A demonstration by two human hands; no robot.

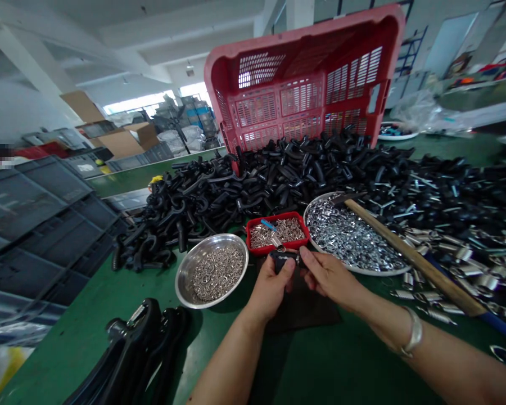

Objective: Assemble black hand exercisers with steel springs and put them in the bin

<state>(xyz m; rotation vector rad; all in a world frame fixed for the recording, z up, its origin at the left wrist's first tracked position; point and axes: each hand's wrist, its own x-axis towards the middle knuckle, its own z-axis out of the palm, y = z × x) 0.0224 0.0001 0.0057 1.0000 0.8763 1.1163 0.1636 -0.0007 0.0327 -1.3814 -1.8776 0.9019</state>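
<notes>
My left hand (272, 287) is closed around a black plastic handle (283, 256) with white lettering, thumb on its near side. A metal coil spring (276, 241) sticks up at its far side, in front of the red tray (253, 251). At the handle's right end, the fingers of my right hand (320, 273) are pinched together; what lies between them is hidden. Below both hands lies a dark flat pad (307, 318). Small pins fill the red tray, where a blue strip (269, 225) also rests.
Left stands a steel bowl (181, 287) of small metal parts; right, a round tray (362, 270) of shiny metal pieces under a wooden-handled hammer (417, 259). Black handles (278, 174) pile before a tipped red crate (303, 39). Springs (468, 270) lie right, assembled black pieces (139, 343) front left.
</notes>
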